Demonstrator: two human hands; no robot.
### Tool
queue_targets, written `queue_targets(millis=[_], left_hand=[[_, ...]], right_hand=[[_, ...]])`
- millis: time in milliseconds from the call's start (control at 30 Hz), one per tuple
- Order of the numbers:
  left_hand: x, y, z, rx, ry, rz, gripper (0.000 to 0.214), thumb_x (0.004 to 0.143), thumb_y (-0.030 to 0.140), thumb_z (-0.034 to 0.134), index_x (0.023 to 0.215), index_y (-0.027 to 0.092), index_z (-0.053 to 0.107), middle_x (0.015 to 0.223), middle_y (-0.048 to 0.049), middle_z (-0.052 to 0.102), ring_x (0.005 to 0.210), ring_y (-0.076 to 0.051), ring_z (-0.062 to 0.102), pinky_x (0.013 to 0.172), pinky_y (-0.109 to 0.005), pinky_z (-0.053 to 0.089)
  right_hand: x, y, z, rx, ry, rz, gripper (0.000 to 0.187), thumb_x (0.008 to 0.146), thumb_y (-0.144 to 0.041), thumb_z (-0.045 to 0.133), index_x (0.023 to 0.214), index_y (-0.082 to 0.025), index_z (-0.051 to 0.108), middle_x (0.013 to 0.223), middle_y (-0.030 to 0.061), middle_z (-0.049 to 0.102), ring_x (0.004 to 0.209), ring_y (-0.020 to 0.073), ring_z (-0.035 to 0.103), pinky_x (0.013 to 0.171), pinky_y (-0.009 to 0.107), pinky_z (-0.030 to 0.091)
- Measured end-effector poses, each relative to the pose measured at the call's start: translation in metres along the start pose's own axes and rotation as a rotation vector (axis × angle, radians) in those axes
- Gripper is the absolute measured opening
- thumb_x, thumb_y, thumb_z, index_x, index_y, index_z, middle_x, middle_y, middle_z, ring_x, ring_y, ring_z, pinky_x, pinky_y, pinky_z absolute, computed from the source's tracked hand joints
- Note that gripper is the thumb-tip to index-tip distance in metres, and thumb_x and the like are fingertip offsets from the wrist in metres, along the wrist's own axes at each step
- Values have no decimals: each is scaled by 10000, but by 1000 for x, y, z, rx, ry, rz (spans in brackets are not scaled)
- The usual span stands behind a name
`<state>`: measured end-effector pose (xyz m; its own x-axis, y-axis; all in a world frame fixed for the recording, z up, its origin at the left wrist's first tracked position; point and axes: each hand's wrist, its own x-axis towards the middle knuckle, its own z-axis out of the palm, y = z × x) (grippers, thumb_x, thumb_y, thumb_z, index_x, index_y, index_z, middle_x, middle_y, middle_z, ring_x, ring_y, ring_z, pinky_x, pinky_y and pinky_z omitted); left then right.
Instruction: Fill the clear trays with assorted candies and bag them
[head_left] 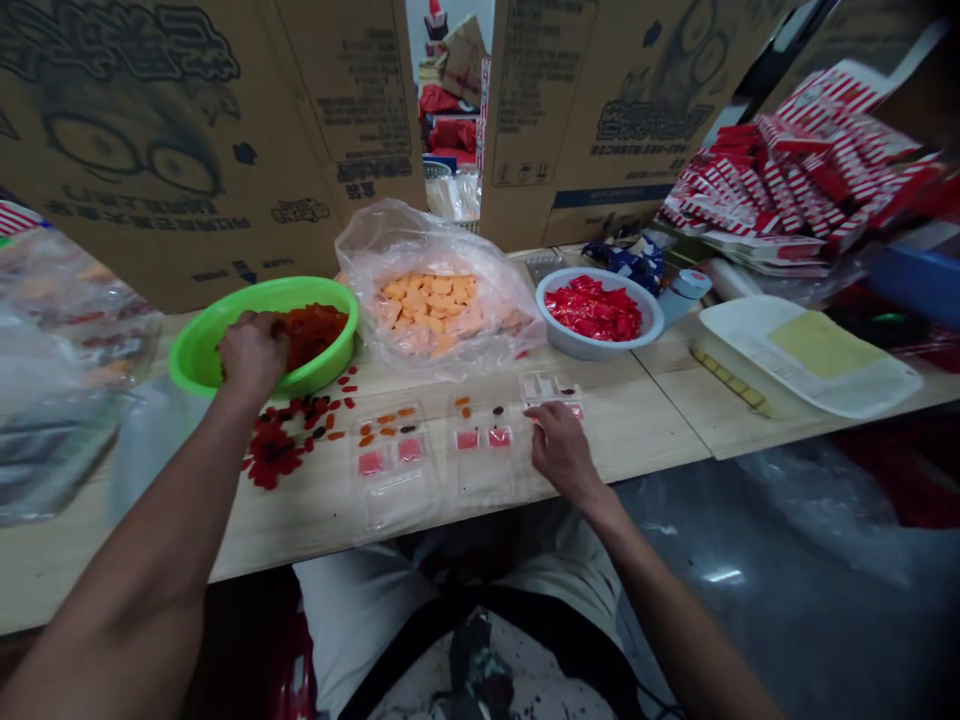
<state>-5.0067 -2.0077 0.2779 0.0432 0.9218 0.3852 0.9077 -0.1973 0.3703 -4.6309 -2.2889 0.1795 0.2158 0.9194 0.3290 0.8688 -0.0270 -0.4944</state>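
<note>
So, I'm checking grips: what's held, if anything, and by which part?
Cannot tell: the left hand is inside the green bowl, the right hand covers part of a plastic tray.

Person's own body, seen from head ht. L hand, approx 9 o'clock, and R hand, approx 4, both ungloved; L forearm at 8 and R forearm btwn 4 and 5 are slim, bare to pic edge. Off-white trousers cover thighs at 7 and 5 o'clock. At 6, a pale grey top w/ dark specks, blurry dark-green-and-black print mid-front, wide black edging around it.
</note>
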Motion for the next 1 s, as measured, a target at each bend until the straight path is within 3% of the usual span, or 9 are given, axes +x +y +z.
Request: queue_targets(millis=[67,100,233,333,433,533,733,800,1000], left_hand=[[-28,38,6,-61,181,78,253,805,177,565,1016,151,702,989,-16,663,900,-155,574,966,-316,444],[-46,61,13,-168,166,153,241,807,178,569,1004,152,704,981,-15,675,875,-144,587,906,-280,464],[-121,151,57,-527,-350,304,195,759,152,594,914,159,712,829,-3,692,716,-127,595,687,-221,474],[-153,186,89,-511,-605,311,278,754,131,607,994,172,741,715,16,663,654,-119,571,648,-219,436],[-154,190,103,-506,-659,212,343,769,193,662,1103,154,724,671,23,634,620,-118,547,629,-226,412],[-142,183,100,-633,-695,39,214,758,204,675,945,114,723,685,6,627,607,-108,535,605,-221,404],[-127,186,87,-1100,-866,-550,127,810,207,533,845,132,629,624,14,544,526,-102,516,527,-217,403],[-128,189,89,-1008,-870,-418,138,819,253,559,790,139,630,596,25,523,525,-102,497,539,-219,400],[-142,191,104,-448,-802,287,167,743,165,616,827,139,759,621,23,608,609,-111,502,593,-215,345]], right_hand=[[-4,-13,10,61,1,-86,367,814,-53,464,1115,-150,651,1086,136,607,1072,257,544,917,389,455],[-4,-19,14,86,1,-112,367,812,-49,467,1114,-147,650,1087,140,604,1075,261,543,915,396,458],[-2,-29,25,131,-15,-130,358,809,-42,466,1101,-136,650,1089,148,596,1066,260,546,912,404,467],[3,-27,25,111,-42,-116,380,794,-30,468,1111,-133,651,1096,150,592,1070,262,539,917,404,469],[10,-21,22,82,-54,-72,408,777,-1,449,1099,-130,664,1060,144,596,1036,255,538,923,388,467],[19,-12,19,55,-78,-10,446,761,30,433,1103,-124,674,1040,138,596,1017,246,535,932,356,456],[34,-5,15,-34,-169,23,430,831,-30,449,1211,-116,631,1099,148,588,1038,243,527,941,334,414],[36,-8,12,-117,-231,29,381,856,-83,468,1195,-141,631,1099,145,587,1028,258,529,905,357,403],[37,-25,12,-329,-299,28,217,897,-214,495,1064,-158,622,1077,150,584,1062,306,511,847,421,331]])
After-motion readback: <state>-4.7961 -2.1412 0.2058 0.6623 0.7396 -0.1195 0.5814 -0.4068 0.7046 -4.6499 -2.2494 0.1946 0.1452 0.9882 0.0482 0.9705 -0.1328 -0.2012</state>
